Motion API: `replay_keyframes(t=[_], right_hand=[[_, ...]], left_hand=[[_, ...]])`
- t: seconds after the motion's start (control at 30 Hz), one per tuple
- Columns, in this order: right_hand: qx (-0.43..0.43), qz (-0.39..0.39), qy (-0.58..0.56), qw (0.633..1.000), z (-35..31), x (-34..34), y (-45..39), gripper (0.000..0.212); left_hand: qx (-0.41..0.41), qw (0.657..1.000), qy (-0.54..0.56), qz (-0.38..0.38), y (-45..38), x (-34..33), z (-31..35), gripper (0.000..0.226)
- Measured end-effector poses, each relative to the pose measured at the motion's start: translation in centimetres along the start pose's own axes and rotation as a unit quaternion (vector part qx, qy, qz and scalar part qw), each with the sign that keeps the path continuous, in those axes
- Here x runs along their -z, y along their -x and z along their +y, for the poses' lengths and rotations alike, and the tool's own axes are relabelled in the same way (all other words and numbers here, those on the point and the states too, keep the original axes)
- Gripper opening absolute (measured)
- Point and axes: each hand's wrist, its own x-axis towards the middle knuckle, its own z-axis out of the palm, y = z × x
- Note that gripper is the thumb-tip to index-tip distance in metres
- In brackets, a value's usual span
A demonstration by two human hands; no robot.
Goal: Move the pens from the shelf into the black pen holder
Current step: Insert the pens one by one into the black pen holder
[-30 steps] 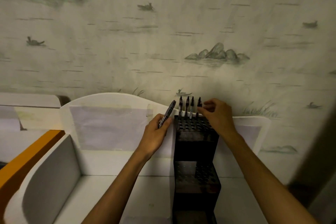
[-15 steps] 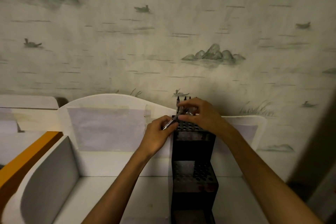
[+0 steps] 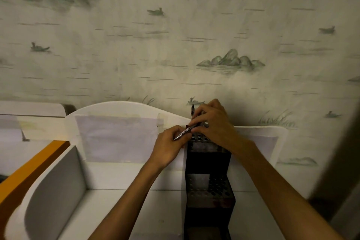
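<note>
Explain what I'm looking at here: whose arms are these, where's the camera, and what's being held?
There is no machine: the arms are a person's, filmed by one camera worn on the head, looking forward and down. A white shelf stands against a patterned wall, and on it a stepped black holder full of holes. The left hand and right hand meet over its top tier, both pinching one pen, which lies tilted. Another pen stands upright behind the right fingers.

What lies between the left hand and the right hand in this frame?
In the head view, a pen bridges them: the left hand and the right hand each pinch an end of it, over the top tier of the black pen holder.
</note>
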Motion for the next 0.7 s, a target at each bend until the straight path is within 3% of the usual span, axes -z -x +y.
replay_keyframes(t=[0.27, 0.47, 0.7], right_hand=[[-0.059, 0.02, -0.035, 0.997, 2.3, 1.1, 0.2, 0.014], [-0.225, 0.13, -0.178, 0.949, 3.3, 1.6, 0.8, 0.005], [-0.286, 0.143, -0.139, 0.937, 4.3, 0.5, 1.4, 0.017]], left_hand=[[0.025, 1.0, -0.01, 0.012, -0.2, 0.6, -0.2, 0.013], [0.03, 0.999, 0.005, 0.016, -0.1, 0.6, -0.4, 0.016], [0.009, 0.999, 0.039, 0.029, 0.1, 0.6, -0.2, 0.016]])
